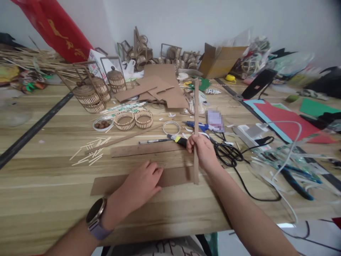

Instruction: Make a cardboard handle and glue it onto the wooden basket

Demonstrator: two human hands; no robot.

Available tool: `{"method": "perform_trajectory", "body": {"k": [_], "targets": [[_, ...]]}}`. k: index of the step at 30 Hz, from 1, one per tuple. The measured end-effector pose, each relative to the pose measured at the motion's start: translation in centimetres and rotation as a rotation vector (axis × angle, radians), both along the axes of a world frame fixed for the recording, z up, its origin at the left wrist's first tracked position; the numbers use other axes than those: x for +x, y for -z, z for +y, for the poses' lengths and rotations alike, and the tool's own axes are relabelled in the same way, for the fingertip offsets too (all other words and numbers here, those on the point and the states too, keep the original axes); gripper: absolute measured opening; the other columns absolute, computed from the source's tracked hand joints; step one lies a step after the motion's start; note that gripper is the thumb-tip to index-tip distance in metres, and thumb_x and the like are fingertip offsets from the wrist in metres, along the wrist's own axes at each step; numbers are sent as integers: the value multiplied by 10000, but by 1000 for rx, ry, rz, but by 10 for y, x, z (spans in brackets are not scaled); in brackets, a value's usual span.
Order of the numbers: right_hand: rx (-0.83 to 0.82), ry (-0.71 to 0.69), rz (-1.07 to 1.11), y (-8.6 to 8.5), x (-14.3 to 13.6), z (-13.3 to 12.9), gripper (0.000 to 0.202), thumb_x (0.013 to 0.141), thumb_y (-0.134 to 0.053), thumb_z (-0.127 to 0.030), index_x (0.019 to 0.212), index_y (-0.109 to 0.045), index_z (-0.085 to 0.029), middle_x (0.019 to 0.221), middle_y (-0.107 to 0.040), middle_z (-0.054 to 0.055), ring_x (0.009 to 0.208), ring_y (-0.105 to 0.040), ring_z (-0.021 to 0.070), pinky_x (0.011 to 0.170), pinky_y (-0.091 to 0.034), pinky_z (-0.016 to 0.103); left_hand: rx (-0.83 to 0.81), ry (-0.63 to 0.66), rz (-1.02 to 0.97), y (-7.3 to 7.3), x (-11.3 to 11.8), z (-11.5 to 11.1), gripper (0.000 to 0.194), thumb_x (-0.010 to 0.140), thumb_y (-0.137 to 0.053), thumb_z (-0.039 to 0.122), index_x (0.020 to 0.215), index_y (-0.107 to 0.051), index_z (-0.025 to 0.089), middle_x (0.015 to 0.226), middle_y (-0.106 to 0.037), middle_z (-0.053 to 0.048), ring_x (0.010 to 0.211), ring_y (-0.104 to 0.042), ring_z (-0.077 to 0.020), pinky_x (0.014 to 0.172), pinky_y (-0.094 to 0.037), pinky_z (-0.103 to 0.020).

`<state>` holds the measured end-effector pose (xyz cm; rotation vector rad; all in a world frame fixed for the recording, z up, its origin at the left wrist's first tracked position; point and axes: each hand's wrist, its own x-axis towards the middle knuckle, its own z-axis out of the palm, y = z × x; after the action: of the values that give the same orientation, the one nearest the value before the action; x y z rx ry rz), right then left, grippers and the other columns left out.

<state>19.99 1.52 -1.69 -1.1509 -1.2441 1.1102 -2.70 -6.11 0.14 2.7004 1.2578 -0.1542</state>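
My right hand is closed around a narrow brown cardboard strip, which stands roughly upright in the view. Its lower end is by the right end of a wide cardboard strip lying on the table. My left hand, with a watch on the wrist, rests over the middle of that wide strip, fingers bent and partly apart; nothing shows in it. Behind the hands lie another cardboard strip, a pen and a yellow-black cutter. A blue glue gun is just beyond my right hand.
Short sticks, a bowl of brown balls and two small woven rings sit left. Lidded baskets and cardboard sheets stand behind. On the right are black cable, a power strip and pliers.
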Motion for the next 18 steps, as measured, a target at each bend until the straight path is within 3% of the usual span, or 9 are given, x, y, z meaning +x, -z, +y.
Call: {"method": "perform_trajectory", "body": {"k": [5, 8, 11, 18], "targets": [[-33, -165, -107, -15, 4, -8, 434, 877, -553, -637, 752, -499, -225, 601, -569, -45, 437, -499, 109, 461, -384, 251, 98, -5, 18, -13, -11, -9, 398, 841, -695, 197, 1228, -627, 131, 1062, -662, -110, 911, -652, -261, 768, -554, -375], [9, -190, -190, -19, 7, -9, 465, 893, -518, -672, 832, -554, -213, 557, -503, -64, 435, -433, 104, 450, -342, 246, 188, 18, -53, -20, -19, -8, 390, 820, -659, 166, 1209, -630, 155, 1027, -657, -93, 877, -643, -251, 729, -539, -360], [87, -102, -270, -20, 9, -7, 475, 899, -509, -668, 814, -575, -205, 532, -445, -67, 475, -398, 112, 491, -339, 256, 272, 43, -96, -25, -24, 2, 337, 813, -614, 145, 1145, -654, 184, 1002, -647, -89, 857, -628, -250, 713, -520, -362], [173, 265, -346, -16, 21, 0, 464, 912, -475, -650, 781, -574, -215, 538, -413, -57, 512, -395, 137, 523, -338, 276, 333, 136, -54, -39, -15, 46, 347, 811, -625, 141, 1141, -688, 227, 1029, -648, -99, 913, -626, -276, 758, -525, -404]]}}
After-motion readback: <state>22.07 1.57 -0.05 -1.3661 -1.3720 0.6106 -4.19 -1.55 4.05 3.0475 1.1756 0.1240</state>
